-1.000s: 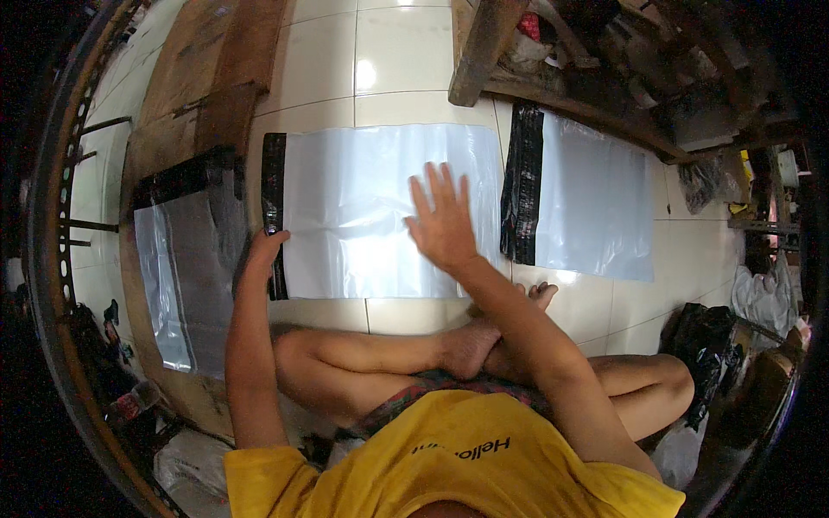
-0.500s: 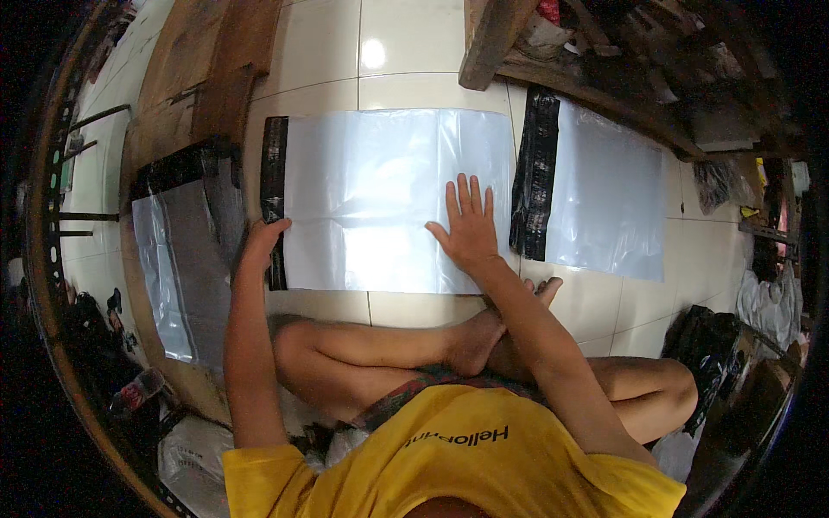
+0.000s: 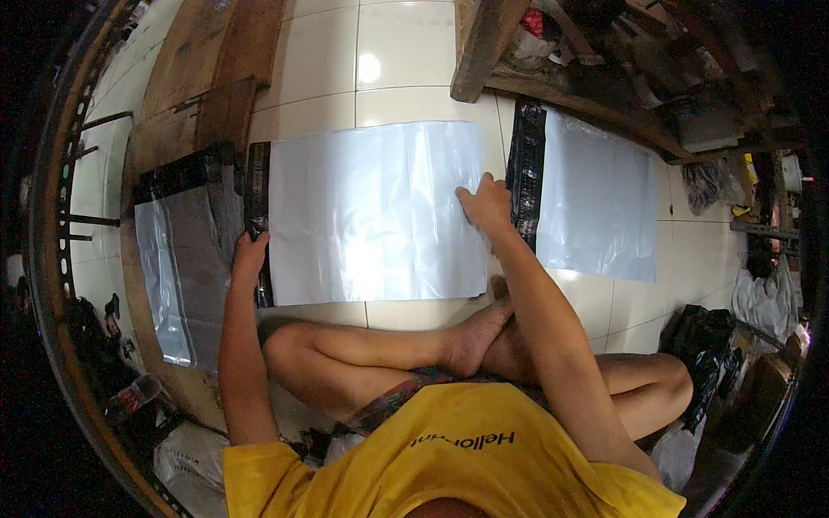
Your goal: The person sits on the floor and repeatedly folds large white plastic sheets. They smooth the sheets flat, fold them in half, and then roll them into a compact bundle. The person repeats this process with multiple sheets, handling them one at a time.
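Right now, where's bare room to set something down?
Bare tile shows beyond the middle sheet, between board and wooden leg, and between right sheet and black bag. Crowded: around the left hand, between left sheet and middle sheet.

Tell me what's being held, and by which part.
The middle bag: left grip on its black strip, right grip on its right edge.

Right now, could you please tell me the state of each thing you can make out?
Middle white plastic sheet: spread out, lightly creased.
Right white plastic sheet: spread out, its black band wrinkled.
Left grey-and-white plastic sheet: lying on brown board, creased.
Left hand: at the middle sheet's black-banded edge; grip unclear.
Right hand: at its opposite edge; grip unclear.
Black plastic bag: crumpled.
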`<control>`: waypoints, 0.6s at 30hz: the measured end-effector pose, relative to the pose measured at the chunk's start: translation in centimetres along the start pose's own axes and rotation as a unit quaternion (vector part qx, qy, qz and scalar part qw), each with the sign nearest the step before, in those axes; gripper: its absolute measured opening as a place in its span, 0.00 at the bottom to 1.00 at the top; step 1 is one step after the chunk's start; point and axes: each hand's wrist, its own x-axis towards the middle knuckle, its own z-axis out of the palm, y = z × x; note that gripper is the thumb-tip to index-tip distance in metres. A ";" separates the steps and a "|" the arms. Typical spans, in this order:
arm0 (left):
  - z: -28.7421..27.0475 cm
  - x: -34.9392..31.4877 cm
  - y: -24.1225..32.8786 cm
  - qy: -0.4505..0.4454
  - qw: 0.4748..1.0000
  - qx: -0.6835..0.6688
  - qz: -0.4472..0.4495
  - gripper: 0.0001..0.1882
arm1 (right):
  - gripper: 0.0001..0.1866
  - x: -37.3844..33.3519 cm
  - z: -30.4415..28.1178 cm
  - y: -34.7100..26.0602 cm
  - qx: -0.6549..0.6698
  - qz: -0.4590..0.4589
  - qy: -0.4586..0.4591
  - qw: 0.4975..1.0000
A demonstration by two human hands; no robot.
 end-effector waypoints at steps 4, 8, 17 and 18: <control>1.1 0.6 0.4 0.053 0.986 0.145 0.058 0.44 | 0.38 -1.3 0.6 -0.8 -0.010 -0.022 0.027 0.999; 3.3 -0.2 2.3 0.093 0.959 0.250 0.095 0.42 | 0.38 -0.7 0.7 -0.1 0.023 -0.007 0.012 1.000; 1.8 -0.7 2.4 0.048 0.976 0.166 0.136 0.42 | 0.48 -1.9 0.1 -0.5 0.018 0.034 0.025 0.999; 0.9 0.5 0.6 0.053 0.982 0.131 0.124 0.44 | 0.51 -3.0 0.3 -1.5 0.006 0.025 0.041 0.999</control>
